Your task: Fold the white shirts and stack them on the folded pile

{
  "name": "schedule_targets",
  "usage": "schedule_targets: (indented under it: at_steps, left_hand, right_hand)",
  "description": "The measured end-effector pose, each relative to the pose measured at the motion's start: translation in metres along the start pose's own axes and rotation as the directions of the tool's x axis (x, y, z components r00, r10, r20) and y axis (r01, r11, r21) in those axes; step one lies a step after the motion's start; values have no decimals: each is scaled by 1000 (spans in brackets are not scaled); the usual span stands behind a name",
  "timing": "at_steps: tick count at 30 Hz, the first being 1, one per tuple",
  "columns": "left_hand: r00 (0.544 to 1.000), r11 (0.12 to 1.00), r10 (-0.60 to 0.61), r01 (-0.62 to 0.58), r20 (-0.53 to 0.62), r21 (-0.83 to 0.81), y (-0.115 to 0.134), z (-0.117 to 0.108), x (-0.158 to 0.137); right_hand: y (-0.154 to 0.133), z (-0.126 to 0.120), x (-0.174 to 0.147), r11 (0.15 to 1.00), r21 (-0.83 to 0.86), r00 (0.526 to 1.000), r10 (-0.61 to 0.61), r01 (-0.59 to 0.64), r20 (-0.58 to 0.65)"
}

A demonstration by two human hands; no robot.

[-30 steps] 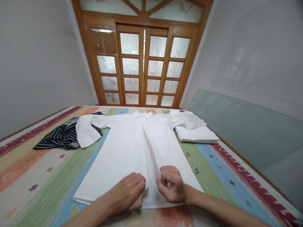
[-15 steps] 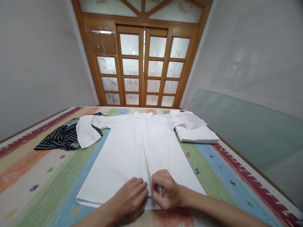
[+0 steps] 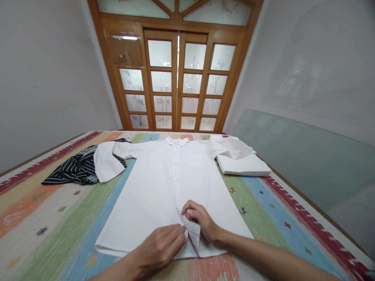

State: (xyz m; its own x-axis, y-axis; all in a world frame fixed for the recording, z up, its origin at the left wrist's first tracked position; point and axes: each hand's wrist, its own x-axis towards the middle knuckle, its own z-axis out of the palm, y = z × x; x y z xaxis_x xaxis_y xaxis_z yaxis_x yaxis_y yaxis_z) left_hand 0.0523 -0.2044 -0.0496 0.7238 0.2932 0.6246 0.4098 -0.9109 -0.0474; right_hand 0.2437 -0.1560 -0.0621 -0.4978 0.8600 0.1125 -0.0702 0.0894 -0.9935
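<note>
White button-front shirt [image 3: 152, 187], spread flat in the middle of a multicoloured striped cover [image 3: 73, 218], collar [image 3: 177, 141] farthest from us and hem nearest. At the lower front opening we observe both hands. The left hand [image 3: 164, 245] pinches the shirt's front edge near the hem, fingertips pressed together on the fabric. The right hand [image 3: 200, 221], just beside it, has a bent forefinger and thumb closed on the other front edge, from which a lifted flap of cloth hangs. On the left, we note one sleeve [image 3: 109, 163] lying across a black garment with white stripes [image 3: 76, 168]; on the right, the other sleeve [image 3: 231, 148] rests over folded white cloth [image 3: 245, 166]. Beyond stand wooden doors [image 3: 160, 69] with frosted panes.
</note>
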Motion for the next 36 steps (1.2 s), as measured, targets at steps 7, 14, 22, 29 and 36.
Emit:
schedule_targets:
  at_steps: [7, 14, 22, 29, 36]
  left_hand:
    - [987, 998, 60, -57, 147, -23, 3, -1, 4]
    - [985, 986, -107, 122, 133, -111, -8, -21, -4]
    - [727, 672, -686, 642, -14, 368, -78, -59, -65]
    - [624, 534, -781, 683, -19, 499, -65, -67, -105]
    - [191, 162, -981, 768, 19, 619, -54, -83, -98]
  right_hand:
    - [11, -2, 0, 989, 129, 997, 73, -72, -4]
    - [-7, 4, -8, 870, -408, 947, -174, 277, 271]
    - [-14, 5, -1, 640, -649, 866, -50, 410, 498]
    - [-24, -16, 68, 440, -826, 935, -178, 353, 305]
    - [5, -36, 117, 279, -917, 954, -180, 285, 241]
